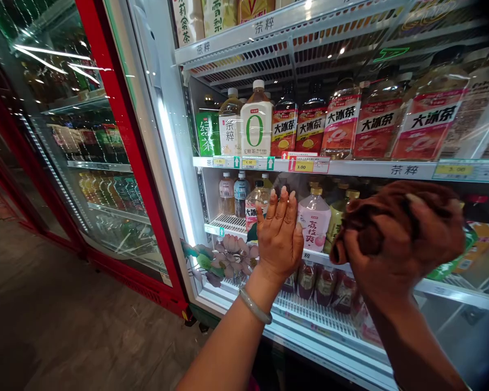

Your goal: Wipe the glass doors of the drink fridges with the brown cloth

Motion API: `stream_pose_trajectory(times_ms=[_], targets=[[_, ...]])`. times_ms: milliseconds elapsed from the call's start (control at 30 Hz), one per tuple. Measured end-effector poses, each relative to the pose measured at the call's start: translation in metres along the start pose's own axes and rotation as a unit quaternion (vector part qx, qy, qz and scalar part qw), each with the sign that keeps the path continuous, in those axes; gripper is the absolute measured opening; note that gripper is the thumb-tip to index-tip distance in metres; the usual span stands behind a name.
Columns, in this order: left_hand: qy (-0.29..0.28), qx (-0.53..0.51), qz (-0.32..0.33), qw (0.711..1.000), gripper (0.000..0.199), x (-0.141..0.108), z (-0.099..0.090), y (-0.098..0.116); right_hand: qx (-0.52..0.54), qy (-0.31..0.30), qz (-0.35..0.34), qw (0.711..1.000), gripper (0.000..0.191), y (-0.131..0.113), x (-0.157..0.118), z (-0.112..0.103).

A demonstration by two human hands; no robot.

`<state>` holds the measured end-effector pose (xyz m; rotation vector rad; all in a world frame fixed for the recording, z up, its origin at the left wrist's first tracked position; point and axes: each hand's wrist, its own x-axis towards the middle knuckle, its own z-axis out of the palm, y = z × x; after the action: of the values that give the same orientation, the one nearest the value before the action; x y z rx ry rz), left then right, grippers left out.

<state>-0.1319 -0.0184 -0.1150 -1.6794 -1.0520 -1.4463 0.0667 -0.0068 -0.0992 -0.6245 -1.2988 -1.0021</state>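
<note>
A crumpled dark-brown cloth (369,209) is in the right hand (395,250) — this grip is closed around its folds. At its left, the left hand (277,233) has flat, slightly spread fingers — behind it stand labelled plastic bottles (314,220) inside the white-framed drinks cooler (144,108).

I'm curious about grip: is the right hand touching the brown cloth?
Touching: the head view shows the right hand clutching the brown cloth, bunched in its grip.

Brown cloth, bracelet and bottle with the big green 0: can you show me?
Brown cloth (374,204): head view, on its upper folds.
Bracelet (254,308): head view, on its band.
Bottle (255,129): head view, on its label.
</note>
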Motion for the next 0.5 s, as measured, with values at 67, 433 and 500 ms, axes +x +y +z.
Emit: stream_pose_trajectory(times_ms=[67,433,500], targets=[[-0.003,0.003,0.0,1.0,0.063,0.0,0.0,-0.001,-0.028,0.0,0.027,0.999,0.058,-0.004,0.0,0.001],[-0.014,0.038,-0.004,0.999,0.064,-0.003,0.001,-0.005,0.053,-0.068,-0.053,0.995,0.043,-0.031,-0.015,0.007],[-0.004,0.058,-0.018,0.998,0.065,-0.004,0.002,-0.004,0.018,-0.024,0.004,1.0,0.057,-0.004,-0.009,0.002]])
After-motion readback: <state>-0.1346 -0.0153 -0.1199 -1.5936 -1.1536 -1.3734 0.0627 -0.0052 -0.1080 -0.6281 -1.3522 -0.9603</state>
